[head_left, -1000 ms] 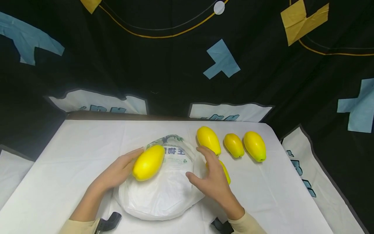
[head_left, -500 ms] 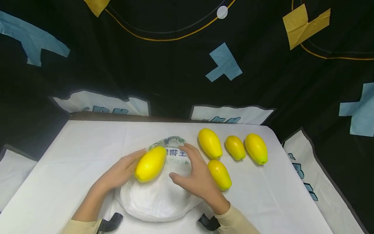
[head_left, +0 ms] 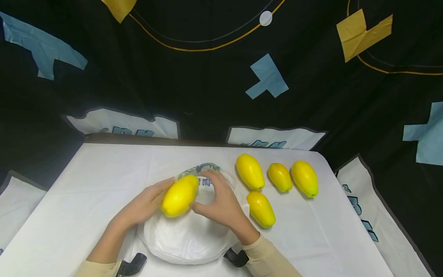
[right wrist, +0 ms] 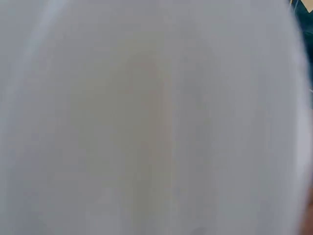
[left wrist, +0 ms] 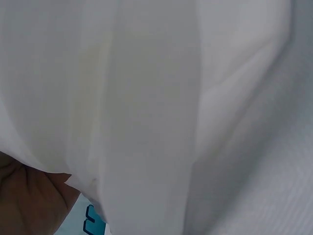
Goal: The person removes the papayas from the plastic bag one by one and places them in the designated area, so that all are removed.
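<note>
A yellow papaya [head_left: 180, 196] is over the white plastic bag [head_left: 187, 242] in the head view. My left hand [head_left: 149, 202] holds it from the left side, its thumb hidden. My right hand [head_left: 221, 200] reaches from the right with thumb and fingers spread, fingertips right at the papaya's right side. Printed green leaves and mirrored lettering show on the bag's far side. The bag's wall [left wrist: 151, 107] fills most of the left wrist view, with part of a hand [left wrist: 32, 200] at lower left. In the right wrist view, the blurred bag [right wrist: 146, 122] covers nearly everything.
Right of the bag lie several more papayas, one near it [head_left: 261, 209], one behind [head_left: 250, 172], and two farther right, a smaller one [head_left: 279, 177] and a larger one [head_left: 304, 179]. A white cloth covers the table [head_left: 311, 238]. A black curtain [head_left: 207, 84] hangs behind.
My right hand has moved left from beside the nearest loose papaya, across the bag, to the papaya at my left hand. That loose papaya is now uncovered. My left hand stays at its papaya.
</note>
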Available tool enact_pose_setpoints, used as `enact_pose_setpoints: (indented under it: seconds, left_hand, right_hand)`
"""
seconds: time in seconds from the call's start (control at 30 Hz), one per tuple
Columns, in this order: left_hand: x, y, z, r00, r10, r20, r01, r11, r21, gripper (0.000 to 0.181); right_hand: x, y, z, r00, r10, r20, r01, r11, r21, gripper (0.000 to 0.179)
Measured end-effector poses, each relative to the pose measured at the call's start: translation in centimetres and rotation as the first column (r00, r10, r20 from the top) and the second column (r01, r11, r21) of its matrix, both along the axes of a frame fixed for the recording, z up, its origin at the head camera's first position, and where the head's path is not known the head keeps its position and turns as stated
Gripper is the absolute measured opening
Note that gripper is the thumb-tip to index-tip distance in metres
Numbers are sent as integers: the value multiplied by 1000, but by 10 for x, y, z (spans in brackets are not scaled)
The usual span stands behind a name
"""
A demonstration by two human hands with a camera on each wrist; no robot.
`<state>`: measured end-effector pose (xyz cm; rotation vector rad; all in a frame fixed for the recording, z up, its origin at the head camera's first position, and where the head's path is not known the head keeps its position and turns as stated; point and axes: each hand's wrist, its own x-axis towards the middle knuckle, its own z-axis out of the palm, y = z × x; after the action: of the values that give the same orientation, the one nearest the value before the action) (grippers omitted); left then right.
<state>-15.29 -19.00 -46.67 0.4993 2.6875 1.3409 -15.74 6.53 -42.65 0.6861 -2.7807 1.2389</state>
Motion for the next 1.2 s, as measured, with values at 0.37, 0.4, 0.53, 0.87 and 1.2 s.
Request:
enact_pose_setpoints:
  seconds: [0.37, 0.4, 0.53, 0.87, 1.2]
  left_hand:
    - [0, 0, 0, 1000, -10, -22, 11, 1000, 6, 47]
    - [0, 0, 0, 1000, -14, -27, 14, 1000, 7, 47]
    - [0, 0, 1, 999, -19, -33, 19, 1000, 10, 47]
    - [0, 0, 0, 998, -29, -49, 30, 999, 25, 46]
    - [0, 0, 0, 998, -34, -52, 35, 999, 31, 45]
  right_hand:
    - [-1, -20, -9, 994, 30, 109, -38, 997, 68, 82]
    - [0, -22, -9, 993, 30, 116, -39, 996, 75, 82]
    - [2, -28, -11, 990, 21, 142, -35, 995, 95, 84]
    - [5, -39, -19, 991, 41, 131, -56, 992, 114, 87]
    - [6, -50, -24, 992, 13, 128, -26, 995, 100, 86]
